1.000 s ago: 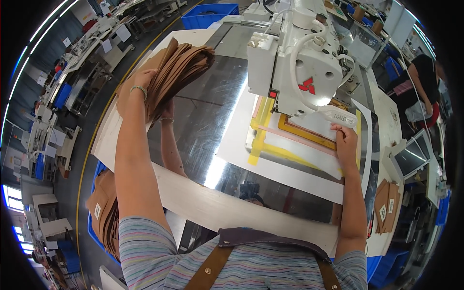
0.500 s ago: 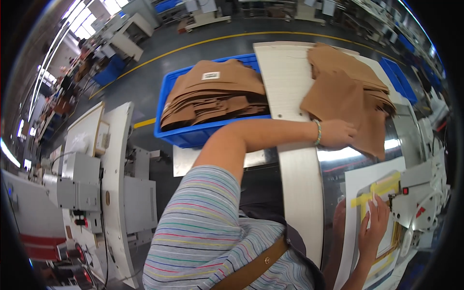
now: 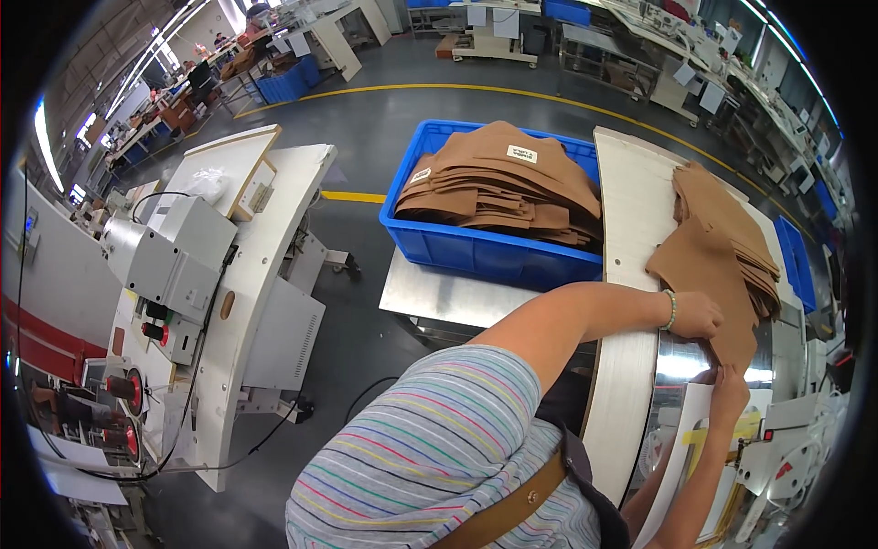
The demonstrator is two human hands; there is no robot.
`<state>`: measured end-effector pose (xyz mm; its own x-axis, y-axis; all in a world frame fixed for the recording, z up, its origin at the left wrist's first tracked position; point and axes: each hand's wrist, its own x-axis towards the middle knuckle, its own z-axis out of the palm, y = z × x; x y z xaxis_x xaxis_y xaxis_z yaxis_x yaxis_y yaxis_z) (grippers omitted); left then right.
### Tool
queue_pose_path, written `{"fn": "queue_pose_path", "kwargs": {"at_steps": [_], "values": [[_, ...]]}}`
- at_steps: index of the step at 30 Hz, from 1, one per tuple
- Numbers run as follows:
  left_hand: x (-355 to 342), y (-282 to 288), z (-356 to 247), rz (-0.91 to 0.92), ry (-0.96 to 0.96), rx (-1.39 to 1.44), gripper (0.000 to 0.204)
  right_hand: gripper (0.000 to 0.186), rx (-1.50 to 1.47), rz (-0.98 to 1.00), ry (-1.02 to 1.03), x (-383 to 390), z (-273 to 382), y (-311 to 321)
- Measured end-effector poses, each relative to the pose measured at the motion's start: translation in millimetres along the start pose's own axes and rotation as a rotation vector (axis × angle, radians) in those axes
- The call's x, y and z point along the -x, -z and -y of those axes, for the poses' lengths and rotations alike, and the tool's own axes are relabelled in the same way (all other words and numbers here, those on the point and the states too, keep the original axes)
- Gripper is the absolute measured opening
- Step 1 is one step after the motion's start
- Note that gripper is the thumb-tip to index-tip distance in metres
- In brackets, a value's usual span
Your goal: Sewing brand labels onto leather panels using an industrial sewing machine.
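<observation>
A single brown cut piece (image 3: 732,339) lies drawn down from a stack of brown pieces (image 3: 741,229) on the pale board at the right. My left hand (image 3: 695,313) has its fingers curled on the piece's left edge, holding it. Below that, my right hand (image 3: 729,393) pinches the piece's lower end, over the shiny metal bed and a white sheet (image 3: 690,416) with yellow tape. A white machine head (image 3: 768,462) stands just right of my right forearm. The hidden fingertips of my left hand are partly under the piece.
A blue crate (image 3: 439,238) of more brown pieces sits on a metal table (image 3: 439,291) at centre. A white machine station (image 3: 256,293) stands at left, with cables on the grey floor. Another blue crate (image 3: 794,265) is at right. Distant workers (image 3: 256,20) sit at benches behind.
The view has swung left from the machine toward the crates. My right hand has left the taped frame and moved up to grip the brown piece, which is pulled down from the stack.
</observation>
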<state>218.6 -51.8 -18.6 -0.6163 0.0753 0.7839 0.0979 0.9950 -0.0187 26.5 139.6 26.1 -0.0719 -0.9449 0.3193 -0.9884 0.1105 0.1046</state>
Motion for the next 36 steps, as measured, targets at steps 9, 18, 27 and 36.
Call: {"fn": "queue_pose_path", "kwargs": {"at_steps": [9, 18, 27, 36], "values": [[14, 15, -2, 0.153, 0.056, -0.101, 0.014, 0.028, 0.118, -0.041, -0.011, 60, -43, 7], [39, 126, 39, 0.427, -0.002, -0.145, 0.032, 0.010, 0.153, -0.149, 0.034, 85, 1, 30], [-20, 59, 60, 0.436, -0.193, -0.106, 0.035, 0.004, 0.301, -0.240, -0.021, 142, 0, 44], [-80, -23, 13, 0.404, -0.317, 0.013, 0.041, 0.008, 0.349, -0.144, -0.122, 233, -19, 83]]}}
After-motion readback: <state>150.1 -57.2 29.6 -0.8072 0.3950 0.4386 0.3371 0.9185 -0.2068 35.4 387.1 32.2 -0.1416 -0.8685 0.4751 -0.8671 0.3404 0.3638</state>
